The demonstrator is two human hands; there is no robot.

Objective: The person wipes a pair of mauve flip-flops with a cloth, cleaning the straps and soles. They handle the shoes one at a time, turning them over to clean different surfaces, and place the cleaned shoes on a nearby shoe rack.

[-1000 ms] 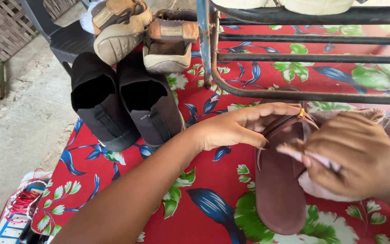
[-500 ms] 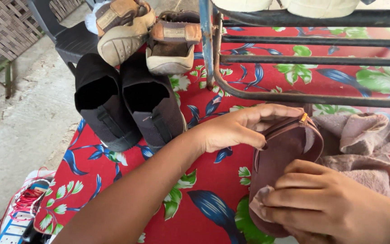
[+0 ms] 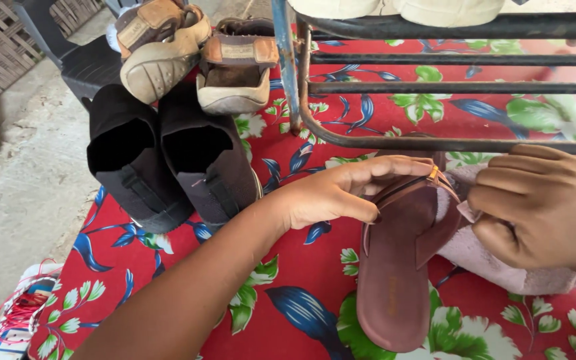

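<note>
Left hand (image 3: 341, 193) grips brown sandal (image 3: 395, 267) strap at 3 o'clock, right hand (image 3: 541, 207) presses pink cloth (image 3: 495, 263) against it, black shoes (image 3: 168, 160) at 10 o'clock.

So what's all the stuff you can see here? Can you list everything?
Sandal: one, brown, on the cloth, lower middle.
Rag: one, pinkish, beside the sandal, right.
Black shoes: two, side by side, upper left.
Tan sandals: two, worn, top, behind the black shoes.
Metal rack: one, dark bars, top right.
Floral cloth: one, red, under everything.
Sneaker: one, white with red laces, bottom left.
Left hand: holds the sandal's strap.
Right hand: grips the rag.
</note>
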